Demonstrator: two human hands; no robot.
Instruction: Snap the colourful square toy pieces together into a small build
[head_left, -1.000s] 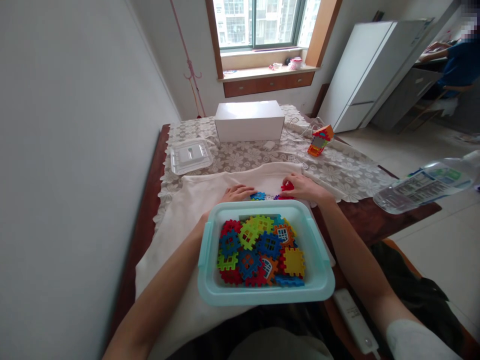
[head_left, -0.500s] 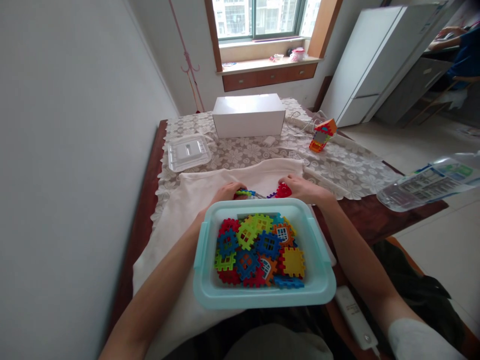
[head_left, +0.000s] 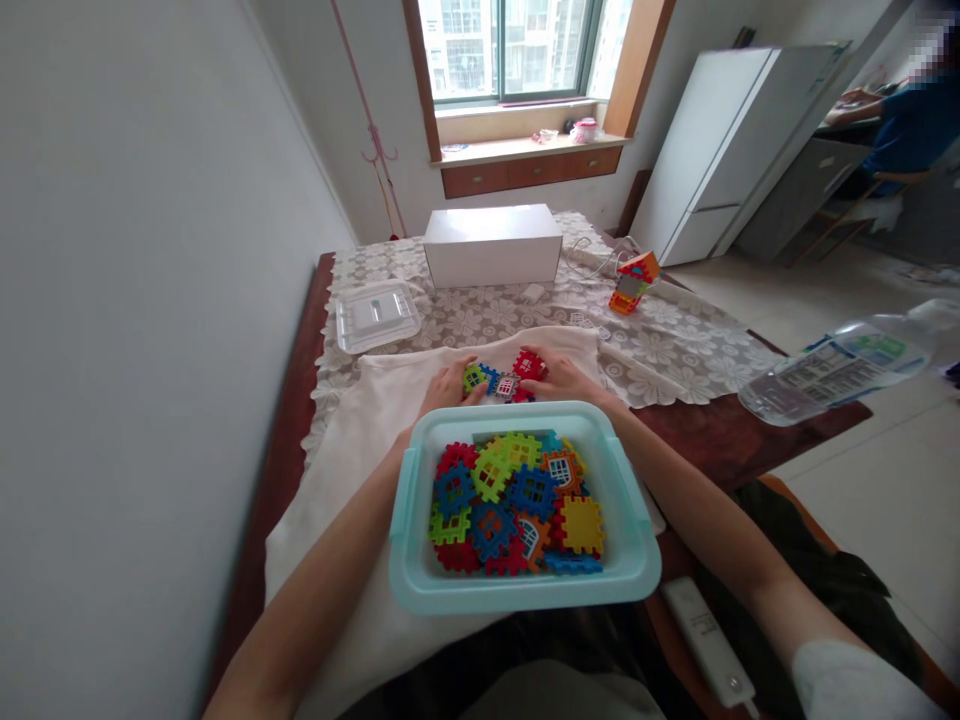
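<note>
A pale teal plastic bin (head_left: 420,575) sits close to me, filled with several coloured interlocking plastic tiles (head_left: 517,495). Just beyond its far rim, both hands meet over a cream cloth (head_left: 352,470). My left hand (head_left: 448,385) grips the green and blue end of a small joined tile assembly (head_left: 501,380). My right hand (head_left: 559,380) grips its red end. A grey window tile shows in the middle of the assembly. The bin's far wall hides my wrists.
A white box (head_left: 491,245) stands at the table's far end, a clear lid (head_left: 375,315) to its left, a small built tile house (head_left: 630,280) to its right. A white remote (head_left: 705,640) lies near my right forearm. Another person sits at the far right.
Both hands have come together from apart. The left hand picked up blue and green tiles, the right brought the red tile leftwards, and the pieces now sit joined between them.
</note>
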